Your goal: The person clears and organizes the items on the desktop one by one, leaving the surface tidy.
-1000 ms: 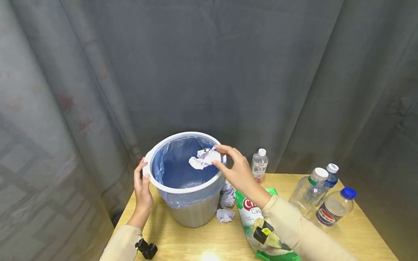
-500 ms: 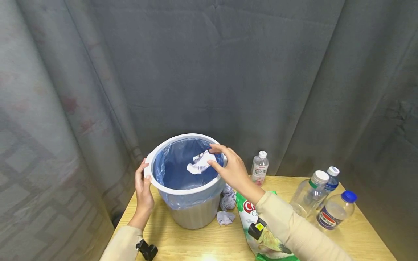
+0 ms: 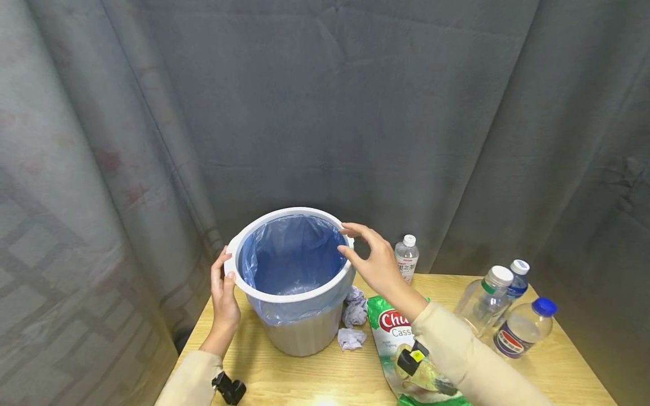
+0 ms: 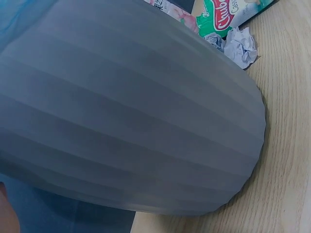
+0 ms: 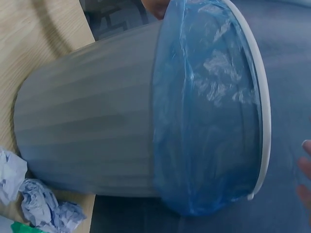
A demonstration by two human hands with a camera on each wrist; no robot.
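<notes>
In the head view, a grey waste bin (image 3: 299,316) lined with a blue bag (image 3: 289,254) stands at the lower centre of the frame on a wooden table (image 3: 325,375). Its white rim is gripped at the left by the left hand (image 3: 222,293), thumb hooked over the edge. The right hand (image 3: 373,260) is held at the rim's right side with fingers relaxed and spread, nothing being held; whether the rim is touched cannot be told. Inside the bag only blue plastic is seen. Two crumpled papers (image 3: 351,321) lie against the bin's base on its right, with a green snack bag (image 3: 401,338) beside them. Three clear bottles (image 3: 500,310) are grouped at the lower right, and a small one (image 3: 406,256) stands behind the right hand.

In the left wrist view, the frame is filled by the bin's ribbed wall (image 4: 126,121); a crumpled paper (image 4: 241,46) and the snack bag (image 4: 228,14) appear at the upper right.

In the right wrist view, the bin (image 5: 87,116) lies across the frame with the blue bag (image 5: 204,107) folded over its rim, and fingertips (image 5: 305,167) are seen at the right edge, apart from the rim.
</notes>
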